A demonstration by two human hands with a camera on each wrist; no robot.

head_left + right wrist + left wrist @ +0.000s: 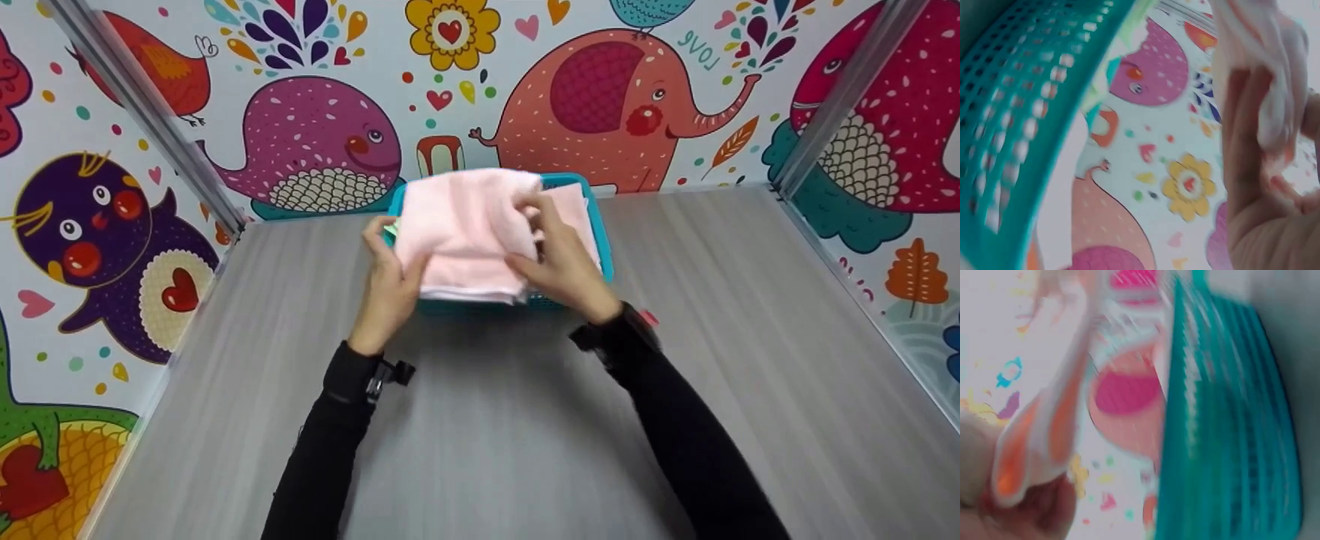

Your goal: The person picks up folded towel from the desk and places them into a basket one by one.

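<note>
A folded pale pink cloth (469, 221), perhaps a towel, is held up over a teal plastic basket (606, 259). My left hand (386, 292) grips the cloth at its left edge, while my right hand (570, 266) holds the right side with the fingers curled at its edge. In the left wrist view, layered folds of the cloth (1067, 427) show, blurred, above the fingers. From the right wrist, the cloth (1275, 84) appears pinched, apart from the basket. Another pink cloth (574, 210) lies in the basket's right part. Most of the basket's contents are hidden.
Something pale green (1095, 93) pokes up at the basket's rim. A small red item (649, 318) lies on the grey table (480, 450) beside my right wrist. Cartoon-printed panels (450, 90) stand behind and at both sides, with metal posts (840, 105) at the corners.
</note>
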